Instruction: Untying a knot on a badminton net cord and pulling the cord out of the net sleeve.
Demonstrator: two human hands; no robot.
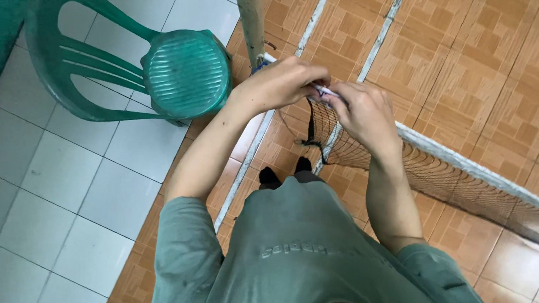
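Both hands, left hand and right hand, pinch the net's white top band beside the post.

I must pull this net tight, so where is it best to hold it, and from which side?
Grip the white top band of the net, near the post, coming from above. The band is the firm edge; the mesh below hangs loose. Both the left hand and right hand pinch it there.

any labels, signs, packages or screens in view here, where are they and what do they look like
No packages, signs or screens.
Raised lettering: on the chest of the person's grey-green shirt, low in the frame, same colour as the cloth, a short row.
Small white piece with dark marks: pinched between both hands at the black net's top; too hidden to tell.
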